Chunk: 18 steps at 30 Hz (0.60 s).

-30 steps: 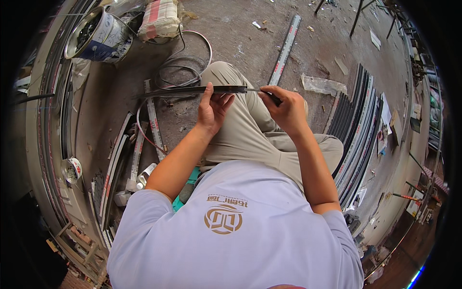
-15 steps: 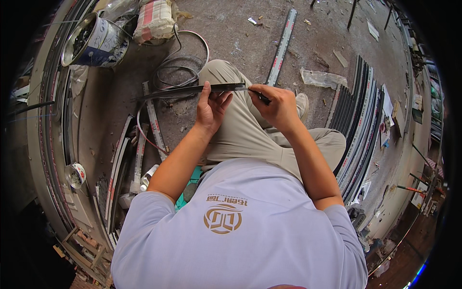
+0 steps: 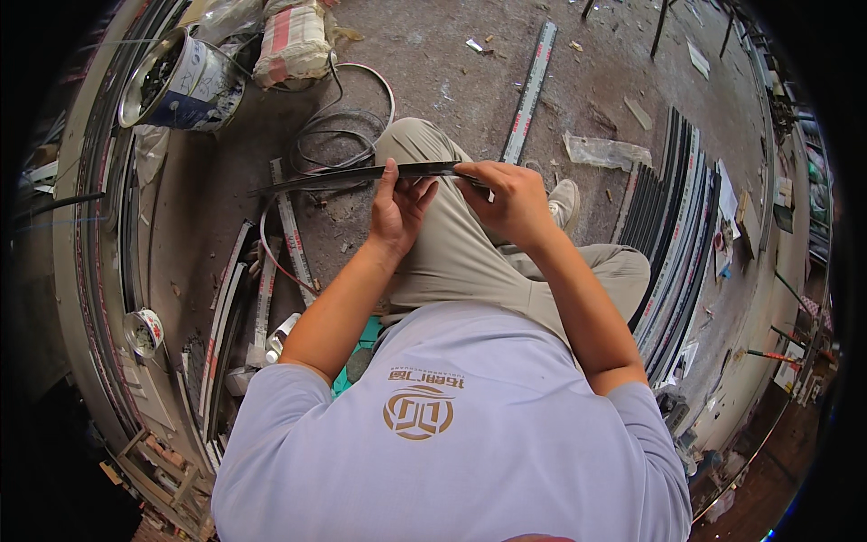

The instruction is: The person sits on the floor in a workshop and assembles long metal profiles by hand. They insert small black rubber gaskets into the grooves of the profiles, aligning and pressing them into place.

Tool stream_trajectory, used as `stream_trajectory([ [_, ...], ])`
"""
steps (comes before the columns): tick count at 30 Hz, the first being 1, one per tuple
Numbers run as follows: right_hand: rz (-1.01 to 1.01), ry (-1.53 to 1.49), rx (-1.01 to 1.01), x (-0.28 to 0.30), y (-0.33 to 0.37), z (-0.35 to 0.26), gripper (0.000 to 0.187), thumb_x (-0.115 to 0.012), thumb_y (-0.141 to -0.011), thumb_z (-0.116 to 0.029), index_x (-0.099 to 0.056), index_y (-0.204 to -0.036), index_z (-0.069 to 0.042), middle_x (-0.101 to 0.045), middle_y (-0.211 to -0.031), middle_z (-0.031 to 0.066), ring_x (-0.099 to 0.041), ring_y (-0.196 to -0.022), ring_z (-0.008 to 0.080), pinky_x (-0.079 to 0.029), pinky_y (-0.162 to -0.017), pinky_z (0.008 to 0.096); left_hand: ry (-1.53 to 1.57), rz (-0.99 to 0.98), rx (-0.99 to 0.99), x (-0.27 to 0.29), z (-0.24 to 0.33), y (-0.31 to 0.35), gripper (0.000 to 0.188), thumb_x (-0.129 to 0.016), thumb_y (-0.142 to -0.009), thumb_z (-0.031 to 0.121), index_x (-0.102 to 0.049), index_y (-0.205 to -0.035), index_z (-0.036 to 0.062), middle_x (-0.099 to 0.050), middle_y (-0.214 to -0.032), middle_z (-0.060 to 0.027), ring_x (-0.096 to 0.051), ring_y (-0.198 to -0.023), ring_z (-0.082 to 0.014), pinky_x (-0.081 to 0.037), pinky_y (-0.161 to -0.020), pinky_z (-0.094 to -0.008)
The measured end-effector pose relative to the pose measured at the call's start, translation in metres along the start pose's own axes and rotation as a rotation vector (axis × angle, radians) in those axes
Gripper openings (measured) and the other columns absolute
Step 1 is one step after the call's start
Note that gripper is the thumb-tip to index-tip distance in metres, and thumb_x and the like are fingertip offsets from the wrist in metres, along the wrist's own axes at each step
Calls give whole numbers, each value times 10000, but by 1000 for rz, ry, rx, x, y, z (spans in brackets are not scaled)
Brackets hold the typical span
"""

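Note:
A long black profile strip (image 3: 339,175) lies crosswise above my left knee, its far left end reaching out over the floor. My left hand (image 3: 398,208) is closed around it from below, thumb up against its near side. At the strip's right end my right hand (image 3: 506,194) is closed, with fingertips pressed to that end. A small dark thing shows beneath the right fingers; its kind cannot be made out because the hand hides most of it.
Several dark and silver profile strips (image 3: 673,244) lie stacked on the right. One printed strip (image 3: 531,95) lies ahead. Coiled hose (image 3: 339,135), a bucket (image 3: 194,86) and a wrapped bundle (image 3: 293,41) are at the left. More strips (image 3: 221,325) lie beside my left arm.
My right hand has moved slightly left and now covers the strip's right end, where a thin shiny piece showed before. My left hand holds nearly the same place.

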State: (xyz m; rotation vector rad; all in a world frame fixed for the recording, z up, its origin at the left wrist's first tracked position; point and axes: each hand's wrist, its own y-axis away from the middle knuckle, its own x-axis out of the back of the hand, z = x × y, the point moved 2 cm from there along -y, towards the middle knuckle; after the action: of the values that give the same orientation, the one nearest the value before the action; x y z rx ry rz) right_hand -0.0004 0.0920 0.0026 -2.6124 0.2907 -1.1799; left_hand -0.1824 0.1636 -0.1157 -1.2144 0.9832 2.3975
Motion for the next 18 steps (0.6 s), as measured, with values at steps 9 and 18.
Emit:
stream_trajectory([
  [9,74,59,33,4,3,3,107,-774,-864,-127,-749,-960,-87,-743,-861,89,-710,-784,302,-540,-720,403,-6,-3,10,2,0,-6,404,-640,-1037,503,-698,-1146,118,-755,-1124,-35,-724,-1107,-218,-544,-1053,-404],
  [18,34,53,11,6,3,-4,136,-815,-856,-168,-739,-930,-83,-677,-748,66,-657,-687,273,-507,-654,389,-39,19,13,3,-3,-2,418,-644,-1029,516,-699,-1162,125,-752,-1152,-36,-712,-1108,-216,-530,-1066,-423],
])
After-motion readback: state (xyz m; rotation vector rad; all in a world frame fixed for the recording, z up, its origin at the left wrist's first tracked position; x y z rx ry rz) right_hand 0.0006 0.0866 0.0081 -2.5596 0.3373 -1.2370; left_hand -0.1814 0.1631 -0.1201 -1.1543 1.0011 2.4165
